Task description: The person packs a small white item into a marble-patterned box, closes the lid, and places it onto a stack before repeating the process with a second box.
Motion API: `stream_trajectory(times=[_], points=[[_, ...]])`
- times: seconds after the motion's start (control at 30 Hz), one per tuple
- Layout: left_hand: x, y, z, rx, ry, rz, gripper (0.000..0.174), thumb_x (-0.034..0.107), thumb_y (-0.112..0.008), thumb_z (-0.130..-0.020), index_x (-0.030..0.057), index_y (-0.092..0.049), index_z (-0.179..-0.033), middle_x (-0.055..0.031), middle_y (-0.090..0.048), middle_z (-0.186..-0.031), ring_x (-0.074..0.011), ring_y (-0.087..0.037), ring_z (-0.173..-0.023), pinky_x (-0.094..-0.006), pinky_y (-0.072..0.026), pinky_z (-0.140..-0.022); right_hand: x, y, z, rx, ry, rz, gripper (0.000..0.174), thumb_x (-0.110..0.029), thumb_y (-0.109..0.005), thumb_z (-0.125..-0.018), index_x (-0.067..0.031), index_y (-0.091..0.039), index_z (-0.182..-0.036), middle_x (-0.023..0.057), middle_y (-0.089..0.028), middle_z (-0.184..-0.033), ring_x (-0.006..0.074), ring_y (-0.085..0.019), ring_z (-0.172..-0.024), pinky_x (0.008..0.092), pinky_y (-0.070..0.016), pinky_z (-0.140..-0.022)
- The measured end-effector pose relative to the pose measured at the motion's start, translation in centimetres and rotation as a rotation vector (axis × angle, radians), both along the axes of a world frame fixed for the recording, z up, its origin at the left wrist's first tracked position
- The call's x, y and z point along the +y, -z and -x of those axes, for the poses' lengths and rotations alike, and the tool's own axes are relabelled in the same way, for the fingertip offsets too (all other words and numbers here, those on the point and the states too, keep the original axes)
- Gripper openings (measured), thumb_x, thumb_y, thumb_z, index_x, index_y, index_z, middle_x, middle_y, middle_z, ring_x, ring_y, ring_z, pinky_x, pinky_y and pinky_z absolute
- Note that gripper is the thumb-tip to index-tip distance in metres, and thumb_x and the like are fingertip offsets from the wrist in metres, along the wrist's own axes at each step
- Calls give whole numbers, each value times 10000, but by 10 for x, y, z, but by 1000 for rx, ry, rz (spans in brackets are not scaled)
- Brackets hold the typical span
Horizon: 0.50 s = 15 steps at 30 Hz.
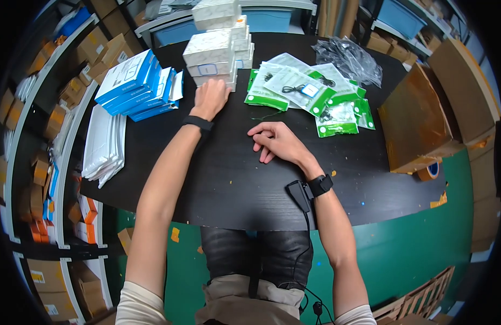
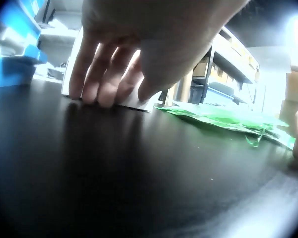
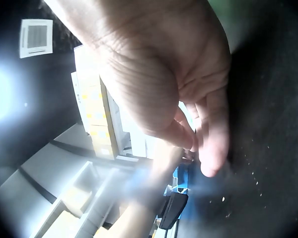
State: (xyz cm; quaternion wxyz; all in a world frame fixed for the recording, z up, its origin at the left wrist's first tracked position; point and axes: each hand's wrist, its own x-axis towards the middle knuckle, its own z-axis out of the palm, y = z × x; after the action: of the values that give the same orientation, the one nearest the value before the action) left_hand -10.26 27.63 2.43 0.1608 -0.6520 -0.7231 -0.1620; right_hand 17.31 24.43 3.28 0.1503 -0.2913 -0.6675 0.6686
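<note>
My left hand [image 1: 209, 100] reaches to the foot of a stack of white marbled boxes [image 1: 208, 50] at the back of the dark table. In the left wrist view its fingers [image 2: 105, 89] point down, fairly straight, with the tips at the front of the lowest box and close to the tabletop. Near the middle of the table, my right hand [image 1: 277, 142] holds nothing, its fingers loosely bent. Beyond it lies a pile of green-and-white packets [image 1: 280, 81], some showing black cables through their clear fronts.
Blue-and-white boxes [image 1: 125, 81] are stacked at the left, behind a pile of white padded envelopes [image 1: 104, 143]. A crumpled clear plastic bag [image 1: 350, 59] lies at the back right. A large cardboard box [image 1: 415, 122] and a tape roll [image 1: 429, 171] stand along the right edge.
</note>
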Motion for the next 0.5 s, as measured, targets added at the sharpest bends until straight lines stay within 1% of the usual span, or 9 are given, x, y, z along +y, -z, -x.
stream_trajectory(times=[0.13, 0.2, 0.3, 0.5], points=[[16, 4, -1, 12, -16, -32, 381, 371, -677, -999, 14, -734, -880, -251, -734, -864, -447, -737, -845, -539, -596, -723, -1, -1, 1, -10, -9, 14, 269, -115, -598, -1065, 35, -656, -1280, 73, -712, -889, 128, -708, -646, 258, -600, -571], [24, 7, -2, 13, -51, 12, 293, 340, -694, -976, 62, -741, -898, -212, -742, -921, -400, -753, -869, -509, -609, -733, -2, -5, 1, -22, 6, 28, 274, -114, -599, -1064, 32, -657, -1288, 76, -715, -894, 131, -709, -649, 258, -603, -577], [34, 9, -3, 31, -65, -43, 266, 322, -704, -960, 73, -755, -881, -198, -752, -916, -390, -760, -853, -497, -616, -733, -1, -4, 2, -29, -5, 31, 277, -114, -599, -1064, 28, -659, -1294, 76, -717, -896, 133, -711, -651, 258, -606, -582], [52, 4, -2, 8, -109, -45, 203, 270, -716, -935, 87, -781, -879, -178, -764, -912, -378, -765, -879, -483, -623, -740, -1, -5, 2, -22, 11, 24, 273, -117, -601, -1065, 21, -664, -1293, 75, -716, -893, 138, -712, -647, 257, -604, -578]])
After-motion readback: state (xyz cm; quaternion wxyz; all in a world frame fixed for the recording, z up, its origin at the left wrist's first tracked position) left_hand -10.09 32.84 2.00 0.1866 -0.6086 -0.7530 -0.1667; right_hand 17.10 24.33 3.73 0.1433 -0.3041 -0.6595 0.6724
